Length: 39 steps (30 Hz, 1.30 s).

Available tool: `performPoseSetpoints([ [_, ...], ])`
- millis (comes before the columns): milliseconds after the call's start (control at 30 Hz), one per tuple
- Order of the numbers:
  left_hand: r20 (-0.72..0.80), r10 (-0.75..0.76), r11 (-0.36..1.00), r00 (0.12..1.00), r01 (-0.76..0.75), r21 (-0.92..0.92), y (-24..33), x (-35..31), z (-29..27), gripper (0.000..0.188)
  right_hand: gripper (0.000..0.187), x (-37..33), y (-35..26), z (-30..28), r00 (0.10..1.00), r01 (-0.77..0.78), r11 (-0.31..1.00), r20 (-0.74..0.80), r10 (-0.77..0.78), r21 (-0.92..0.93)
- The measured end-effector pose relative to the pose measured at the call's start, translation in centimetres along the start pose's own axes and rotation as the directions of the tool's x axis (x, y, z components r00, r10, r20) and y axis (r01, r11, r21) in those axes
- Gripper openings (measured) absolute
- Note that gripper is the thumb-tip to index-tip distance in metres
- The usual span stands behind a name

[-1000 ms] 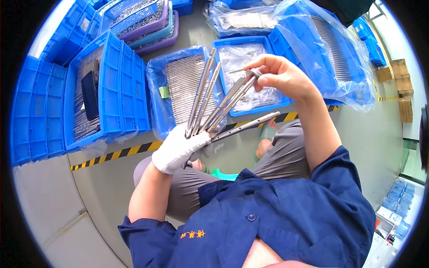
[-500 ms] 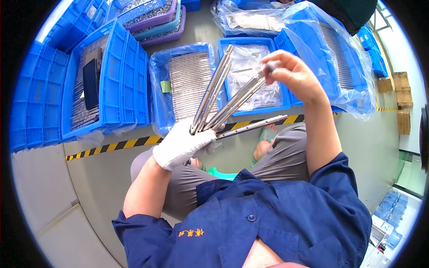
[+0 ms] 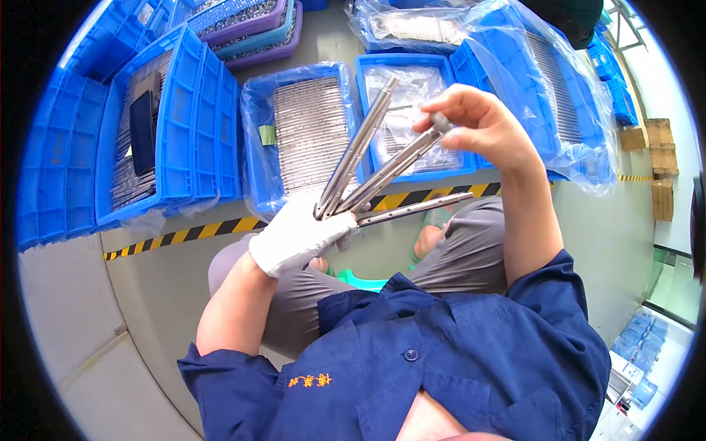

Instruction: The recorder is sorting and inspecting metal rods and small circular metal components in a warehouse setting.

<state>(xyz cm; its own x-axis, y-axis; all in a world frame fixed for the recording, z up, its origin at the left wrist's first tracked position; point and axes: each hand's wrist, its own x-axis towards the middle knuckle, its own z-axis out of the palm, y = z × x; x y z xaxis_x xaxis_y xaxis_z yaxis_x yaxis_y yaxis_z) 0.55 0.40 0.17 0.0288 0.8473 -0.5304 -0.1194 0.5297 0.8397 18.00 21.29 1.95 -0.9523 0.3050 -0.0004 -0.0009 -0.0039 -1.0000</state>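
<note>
My left hand (image 3: 293, 237), in a white glove, is closed round the lower ends of several slim metal rods (image 3: 362, 147) with small holes along them. The rods fan out: some point up and away, some lean to the right, and one rod (image 3: 415, 208) lies lower, pointing right. My bare right hand (image 3: 487, 131) pinches a small grey round part (image 3: 441, 123) between thumb and fingers, at the far tip of the right-leaning rods. The part is blurred, so I cannot tell whether it is seated on a rod.
Ahead stand a blue crate of stacked metal rods (image 3: 310, 132) and a blue crate with plastic-wrapped rods (image 3: 418, 176). At left, a dark phone (image 3: 143, 132) lies on rods in a tall blue crate (image 3: 180, 125). Baskets of small parts (image 3: 254, 37) stand behind. Striped floor tape (image 3: 209, 229) runs before the crates.
The right-leaning rods have drawn closer together, as have the upward-pointing ones. My right hand has shifted slightly left, still at the rod tip with the small grey part. My left hand keeps its grip.
</note>
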Motion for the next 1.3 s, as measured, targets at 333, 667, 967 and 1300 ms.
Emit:
performPoseSetpoints([
  [333, -0.012, -0.03, 0.997, 0.999, 0.03, 0.073, 0.6, -0.3, -0.2, 0.028, 0.034, 0.4, 0.6, 1.1, 0.993, -0.108, 0.994, -0.054, 0.108, 0.009],
  [667, 0.234, -0.043, 0.997, 0.971, 0.057, -0.055, -0.3, -0.9, 0.3, 0.03, 0.033, 1.2, 2.1, 0.2, 0.995, -0.089, 0.992, -0.036, 0.093, 0.09],
  [967, 0.267, -0.088, 0.996, 0.96, 0.09, 0.003, 0.2, -0.8, 0.5, 0.032, 0.048, 0.4, 1.6, -0.1, 0.997, -0.057, 0.969, 0.06, 0.044, 0.24],
  [1300, 0.248, -0.062, 0.997, 0.967, 0.073, -0.038, -0.5, -0.6, 0.4, 0.048, 0.04, 0.0, 1.6, -0.1, 0.998, -0.041, 0.972, 0.056, 0.029, 0.232],
])
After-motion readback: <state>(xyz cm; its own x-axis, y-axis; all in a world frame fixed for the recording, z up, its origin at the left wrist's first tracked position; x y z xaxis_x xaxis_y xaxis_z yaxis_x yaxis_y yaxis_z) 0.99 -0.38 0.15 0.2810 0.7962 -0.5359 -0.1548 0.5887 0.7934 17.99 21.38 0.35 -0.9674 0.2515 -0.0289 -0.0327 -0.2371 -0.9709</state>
